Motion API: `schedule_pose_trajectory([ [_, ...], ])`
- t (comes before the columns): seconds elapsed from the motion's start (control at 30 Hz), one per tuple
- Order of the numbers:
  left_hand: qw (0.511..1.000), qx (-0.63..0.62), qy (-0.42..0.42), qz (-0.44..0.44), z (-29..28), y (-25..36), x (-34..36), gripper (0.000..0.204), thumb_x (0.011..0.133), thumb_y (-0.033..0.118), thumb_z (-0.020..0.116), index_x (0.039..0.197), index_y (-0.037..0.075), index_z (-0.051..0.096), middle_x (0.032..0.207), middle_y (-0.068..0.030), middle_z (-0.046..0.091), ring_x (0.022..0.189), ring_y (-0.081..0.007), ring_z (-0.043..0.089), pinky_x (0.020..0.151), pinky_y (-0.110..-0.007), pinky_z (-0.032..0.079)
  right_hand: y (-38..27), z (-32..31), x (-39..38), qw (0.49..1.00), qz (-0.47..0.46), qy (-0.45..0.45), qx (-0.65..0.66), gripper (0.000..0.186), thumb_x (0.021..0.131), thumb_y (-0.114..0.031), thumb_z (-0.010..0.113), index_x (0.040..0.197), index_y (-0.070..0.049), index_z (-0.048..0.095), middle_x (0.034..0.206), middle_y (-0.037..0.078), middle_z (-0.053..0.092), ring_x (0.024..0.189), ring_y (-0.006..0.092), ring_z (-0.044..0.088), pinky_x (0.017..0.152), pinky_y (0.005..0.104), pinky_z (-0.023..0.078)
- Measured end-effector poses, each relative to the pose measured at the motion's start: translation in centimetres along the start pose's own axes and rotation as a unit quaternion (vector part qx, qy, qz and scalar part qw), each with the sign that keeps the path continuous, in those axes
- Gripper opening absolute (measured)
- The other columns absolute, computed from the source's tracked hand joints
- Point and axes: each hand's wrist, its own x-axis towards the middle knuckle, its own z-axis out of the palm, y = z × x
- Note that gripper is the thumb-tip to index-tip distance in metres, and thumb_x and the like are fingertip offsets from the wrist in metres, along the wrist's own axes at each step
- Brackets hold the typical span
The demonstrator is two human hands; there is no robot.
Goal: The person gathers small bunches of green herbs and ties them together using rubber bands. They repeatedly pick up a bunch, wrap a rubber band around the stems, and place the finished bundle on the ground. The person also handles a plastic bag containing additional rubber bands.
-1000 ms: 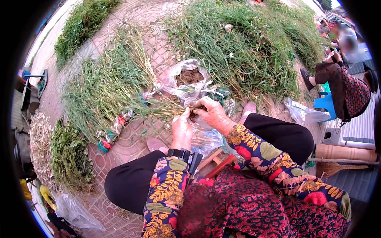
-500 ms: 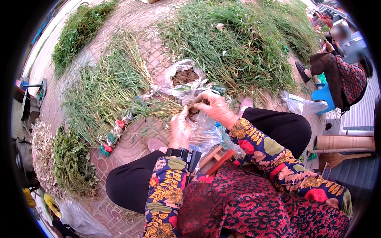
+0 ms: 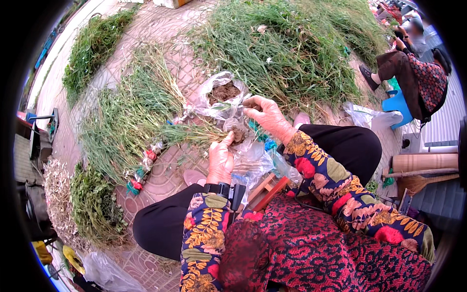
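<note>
My left hand [image 3: 221,163] is closed round the root end of a bunch of green plant stems [image 3: 197,134], whose tops lie to the left. A brown clump of mud [image 3: 238,135] sits at that end, beside my thumb and index finger, with clear plastic about it. Up and right of it is my right hand [image 3: 272,119], thumb and index finger nearly together at the edge of the clear plastic. What they pinch is too small to make out. Just beyond, brown soil [image 3: 224,92] fills an open clear plastic bag [image 3: 209,83].
Heaps of cut greens [image 3: 287,53] spread across the paving ahead; more bundled plants [image 3: 121,117] lie left. Between my knees are crumpled plastic [image 3: 253,163] and a red wooden frame [image 3: 275,192]. A seated person [image 3: 421,82] and a blue stool [image 3: 396,107] are at right.
My right hand has moved away from the clump, up and slightly right, uncovering more mud. My left hand stays on the bunch.
</note>
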Motion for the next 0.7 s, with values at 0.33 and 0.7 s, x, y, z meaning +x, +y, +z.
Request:
schedule_pose_trajectory([
  [0.33,1.000,0.010,-0.016,0.001,0.5,-0.1,-0.5,0.025,0.081,0.000,0.057,0.105,-0.003,0.054,0.098,-0.0086,0.060,0.086,-0.0184,0.059,0.081,-0.031,0.047,2.5,1.0,0.7,0.993,0.085,-0.084,-0.005,0.013,0.077,-0.013,0.064,0.081,-0.001,0.064,0.071,0.000,0.061,0.066,0.0069,0.052,0.062,0.0238,0.044],
  [0.7,0.999,0.015,0.026,0.018,0.4,-0.2,-0.3,0.013,0.079,-0.003,0.056,0.092,-0.005,0.058,0.084,-0.0095,0.061,0.074,-0.0189,0.060,0.071,-0.030,0.049,0.4,1.9,-3.1,0.918,-0.307,-0.045,-0.246,0.009,0.070,0.000,0.059,0.077,-0.004,0.054,0.081,0.006,0.056,0.081,0.0269,0.055,0.070,0.0324,0.047],
])
